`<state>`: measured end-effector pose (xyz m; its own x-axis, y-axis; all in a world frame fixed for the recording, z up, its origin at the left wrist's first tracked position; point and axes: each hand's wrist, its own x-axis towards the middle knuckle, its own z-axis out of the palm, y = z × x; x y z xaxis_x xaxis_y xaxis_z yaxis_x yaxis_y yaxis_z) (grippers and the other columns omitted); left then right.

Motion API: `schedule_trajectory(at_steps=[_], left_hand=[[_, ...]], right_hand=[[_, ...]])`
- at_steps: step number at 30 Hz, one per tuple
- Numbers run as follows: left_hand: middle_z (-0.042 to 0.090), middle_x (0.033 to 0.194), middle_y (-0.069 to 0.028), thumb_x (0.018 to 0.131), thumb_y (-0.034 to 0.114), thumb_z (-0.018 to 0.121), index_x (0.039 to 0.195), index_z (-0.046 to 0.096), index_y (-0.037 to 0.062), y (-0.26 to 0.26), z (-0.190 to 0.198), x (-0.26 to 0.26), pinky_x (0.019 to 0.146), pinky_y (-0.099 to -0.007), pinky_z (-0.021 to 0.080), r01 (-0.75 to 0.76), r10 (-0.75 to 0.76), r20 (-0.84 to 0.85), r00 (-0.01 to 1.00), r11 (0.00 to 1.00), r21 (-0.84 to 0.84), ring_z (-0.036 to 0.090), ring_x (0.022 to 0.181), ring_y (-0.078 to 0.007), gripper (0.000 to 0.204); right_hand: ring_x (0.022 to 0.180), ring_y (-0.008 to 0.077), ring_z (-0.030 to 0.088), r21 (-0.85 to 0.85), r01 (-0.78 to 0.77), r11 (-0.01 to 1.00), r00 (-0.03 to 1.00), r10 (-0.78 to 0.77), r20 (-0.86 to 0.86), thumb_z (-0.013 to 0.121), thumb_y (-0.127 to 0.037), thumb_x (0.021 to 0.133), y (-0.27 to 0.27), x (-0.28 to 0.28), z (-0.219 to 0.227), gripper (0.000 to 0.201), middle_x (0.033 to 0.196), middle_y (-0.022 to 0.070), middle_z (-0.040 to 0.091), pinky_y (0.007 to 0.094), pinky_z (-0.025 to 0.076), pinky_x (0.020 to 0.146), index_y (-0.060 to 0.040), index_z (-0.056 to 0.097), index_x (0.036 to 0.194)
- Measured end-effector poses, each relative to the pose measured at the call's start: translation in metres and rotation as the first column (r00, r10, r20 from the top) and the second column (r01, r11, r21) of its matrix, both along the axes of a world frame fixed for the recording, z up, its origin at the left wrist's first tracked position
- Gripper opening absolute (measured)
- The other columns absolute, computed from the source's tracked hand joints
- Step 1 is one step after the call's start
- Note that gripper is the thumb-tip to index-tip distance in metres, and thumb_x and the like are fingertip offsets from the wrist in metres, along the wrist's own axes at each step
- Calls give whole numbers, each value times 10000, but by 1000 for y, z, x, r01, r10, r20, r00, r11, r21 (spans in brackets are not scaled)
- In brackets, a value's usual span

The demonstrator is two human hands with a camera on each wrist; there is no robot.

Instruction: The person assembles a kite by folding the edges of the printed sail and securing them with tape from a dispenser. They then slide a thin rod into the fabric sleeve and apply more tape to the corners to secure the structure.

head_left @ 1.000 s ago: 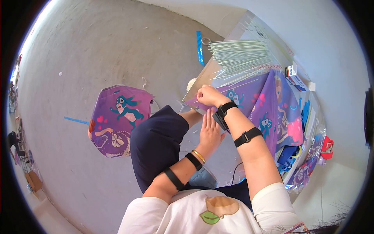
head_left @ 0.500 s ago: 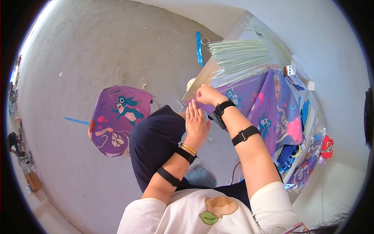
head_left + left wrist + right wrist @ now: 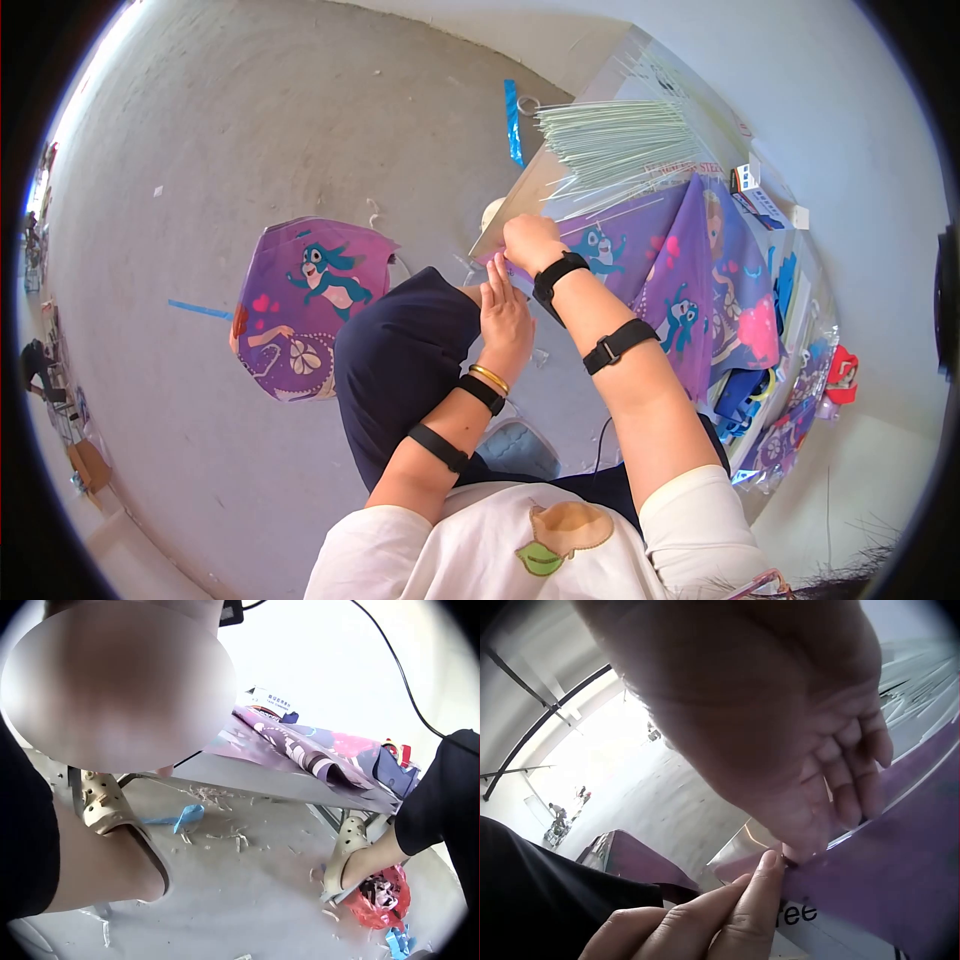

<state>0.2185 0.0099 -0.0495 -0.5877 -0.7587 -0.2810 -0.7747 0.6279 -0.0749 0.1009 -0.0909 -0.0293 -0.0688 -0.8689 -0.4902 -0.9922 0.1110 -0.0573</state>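
Purple printed fabric point(image 3: 640, 235) lies along the near edge of the table. At its left corner my right hand point(image 3: 533, 243) pinches the edge, its fingers curled. A thin pale rod runs along this fabric edge point(image 3: 922, 847) in the right wrist view, passing by the curled fingers of the right hand point(image 3: 780, 735). My left hand point(image 3: 507, 318) has its fingers nearly straight, and the fingertips touch the corner just below the right hand. In the left wrist view a blurred oval hides most of the hand area.
Many thin pale rods point(image 3: 620, 140) lie on the table, with a small box point(image 3: 757, 200) to their right. Another purple printed piece point(image 3: 310, 320) is left of the knee. A red bag point(image 3: 382, 900) and light clogs point(image 3: 105, 802) are on the floor below.
My left hand has moved up and left, from below the right wrist to the fabric corner. My right forearm has shifted slightly left and its wrist has turned.
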Motion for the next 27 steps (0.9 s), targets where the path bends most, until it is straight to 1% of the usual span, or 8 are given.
schedule_trajectory(at_steps=[2,5,7,8,10,13,19,27], left_hand=[[143,1586,-301,840,484,621,1296,521,-63,1,-7,0,1110,-460,243,10,-10,8,1000,999,-51,167,1471,-415,719],[242,1559,-290,832,424,628,1247,558,-17,-1,-7,-1,1132,-478,183,-3,2,-17,1000,997,-72,237,1448,-401,610],[304,1526,-288,826,372,638,1222,530,-26,-8,0,2,1123,-463,221,-117,117,-312,943,993,21,293,1418,-384,573],[304,1526,-288,826,372,638,1222,530,-26,-8,2,3,1123,-463,221,-115,115,-312,943,993,21,293,1418,-384,573],[332,1506,-285,809,343,661,1199,506,-36,-9,4,4,1115,-455,248,-133,138,-396,908,990,40,323,1398,-370,565],[318,1516,-286,794,344,681,1152,515,-32,-2,7,6,1119,-452,237,-105,123,-368,922,992,66,324,1395,-372,545],[318,1525,-274,767,358,723,1178,526,-41,3,14,10,1105,-459,250,-105,115,-288,951,993,50,336,1382,-356,607],[276,1549,-279,816,433,653,1252,535,-24,6,5,7,1126,-454,193,-23,23,-47,999,1000,-18,291,1411,-361,643]], right_hand=[[950,283,698,-69,-9,998,991,0,-135,628,-189,840,4,1,2,167,965,118,729,415,508,832,-116,744,935],[948,285,675,-263,-51,963,992,79,97,601,-84,831,26,-16,14,114,920,90,696,427,485,841,-79,679,915],[969,280,662,-342,-68,937,965,149,216,591,-62,828,43,-24,15,128,946,77,687,425,486,838,-67,673,925],[989,275,650,-422,-74,904,916,229,329,581,-40,824,51,-26,14,142,972,64,677,423,488,836,-55,668,936],[1053,261,623,-408,-88,909,907,242,344,570,-41,831,66,-27,7,216,1084,54,663,404,491,870,-53,666,1024],[1144,227,587,-506,-189,842,900,354,253,573,-117,863,78,-26,0,342,1259,39,620,379,471,954,-73,637,1196],[1205,188,543,-549,-402,733,882,470,-18,571,-128,866,94,-28,-9,418,1372,30,557,360,438,977,-94,576,1283],[1169,192,551,-515,-371,773,890,453,39,579,-136,860,89,-22,-5,401,1343,21,556,382,429,965,-117,581,1261]])
